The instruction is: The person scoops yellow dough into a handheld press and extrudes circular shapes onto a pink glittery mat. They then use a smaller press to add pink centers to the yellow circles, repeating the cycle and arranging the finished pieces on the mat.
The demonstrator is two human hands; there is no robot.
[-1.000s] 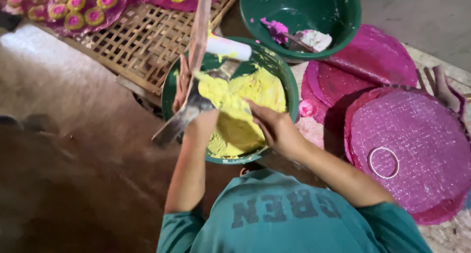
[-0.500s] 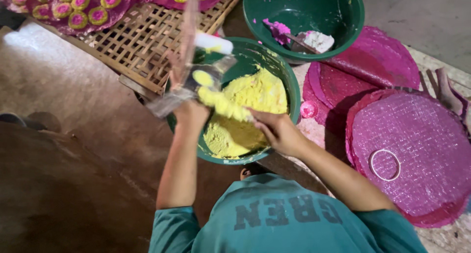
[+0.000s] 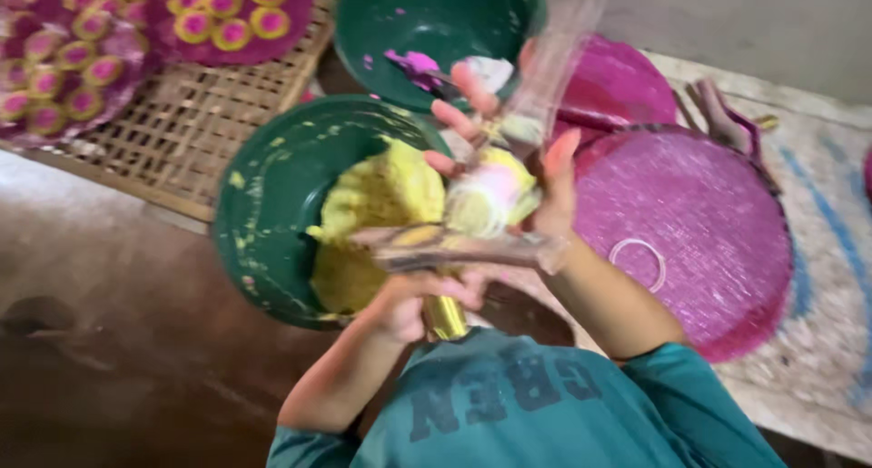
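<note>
A teal shirt (image 3: 545, 413) fills the bottom centre of the frame. Just above it, the left hand (image 3: 413, 300) is seen closed around a brass-coloured handle (image 3: 445, 318), from which a flat blurred blade or scraper (image 3: 454, 248) extends to the right across mid-frame. The right hand (image 3: 518, 164) is raised at centre with fingers spread and curled about a clear plastic bag (image 3: 545, 78); a lump of yellow dough (image 3: 495, 196) is gripped inside the bag's lower end. The two hands are held apart, the left below the right.

Behind the hands, at centre left, a green basin (image 3: 263, 214) is noted, with a mound of yellow dough (image 3: 368, 223) against its right side. To the right, a round pink woven mat (image 3: 708, 241) is observed with a thin ring (image 3: 638, 264) lying on it.

Farther back, at upper centre, a second green basin (image 3: 427, 14) is recorded, holding smears of pink paste (image 3: 413, 64). A bamboo lattice tray (image 3: 182, 132) occupies the upper left, bearing rows of pink-and-yellow round pieces (image 3: 218, 23) on purple mats.
</note>
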